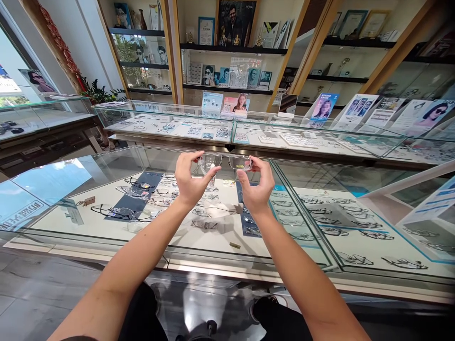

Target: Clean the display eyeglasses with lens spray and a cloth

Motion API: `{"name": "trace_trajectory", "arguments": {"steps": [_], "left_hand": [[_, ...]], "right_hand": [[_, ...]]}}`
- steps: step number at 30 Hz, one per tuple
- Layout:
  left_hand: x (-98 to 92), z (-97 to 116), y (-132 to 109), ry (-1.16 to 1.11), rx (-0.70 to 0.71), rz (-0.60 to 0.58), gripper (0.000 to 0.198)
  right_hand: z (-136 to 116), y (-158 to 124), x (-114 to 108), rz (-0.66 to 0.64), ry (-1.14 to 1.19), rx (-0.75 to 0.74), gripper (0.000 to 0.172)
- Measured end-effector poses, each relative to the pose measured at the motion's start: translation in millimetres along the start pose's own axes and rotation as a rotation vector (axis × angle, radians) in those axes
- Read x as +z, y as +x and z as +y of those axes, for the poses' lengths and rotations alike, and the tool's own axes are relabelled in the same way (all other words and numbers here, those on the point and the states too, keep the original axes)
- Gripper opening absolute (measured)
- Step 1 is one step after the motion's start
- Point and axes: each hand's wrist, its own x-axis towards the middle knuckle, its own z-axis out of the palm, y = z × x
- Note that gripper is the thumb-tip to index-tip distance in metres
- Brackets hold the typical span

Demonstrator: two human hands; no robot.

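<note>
A pair of eyeglasses with clear lenses and a thin frame is held up in front of me, above the glass counter. Yellow lettering shows on its right lens. My left hand grips the left end of the frame, its thumb close to the lower edge of the left lens. At the opposite end, my right hand pinches the frame between thumb and fingers. Both arms reach forward, and the temples of the glasses are largely hidden by the hands. Below them, many spectacle frames lie inside the display case.
The glass display counter stretches across in front of me. Behind it stands a second glass case with rows of glasses and advertising cards on top. A slanted white stand is at right. Shelves line the back wall.
</note>
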Motion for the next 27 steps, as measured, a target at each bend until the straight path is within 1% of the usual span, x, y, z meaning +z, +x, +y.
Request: {"name": "trace_trajectory", "arguments": {"steps": [4,8,10,14,18,21,27], "left_hand": [[1.1,-1.5,-2.2,-0.031,-0.039,-0.026,0.052],[3.1,-1.2,-5.0,-0.057,-0.087,-0.021,0.057],[3.8,-0.3,-5.9,-0.05,-0.097,-0.015,0.055],[3.7,2.2,-5.8,0.004,-0.075,-0.022,0.048],[2.4,3.9,-5.6,0.004,-0.07,-0.03,0.048],[1.5,4.1,-5.6,-0.014,-0.08,-0.045,0.049],[1.7,3.1,-5.3,-0.027,-0.027,-0.017,0.046]], "right_hand": [[1.0,0.0,1.5,-0.011,0.02,0.056,0.039],[5.8,-0.7,2.5,0.005,0.067,0.061,0.038],[7.3,-1.3,2.8,-0.004,0.058,0.063,0.04],[8.3,-3.0,3.4,-0.041,0.052,0.101,0.044],[9.5,-4.8,4.0,-0.054,0.066,0.112,0.045],[9.9,-5.4,4.5,-0.059,0.097,0.106,0.042],[10.1,-5.1,4.8,-0.065,0.096,0.12,0.042]]}}
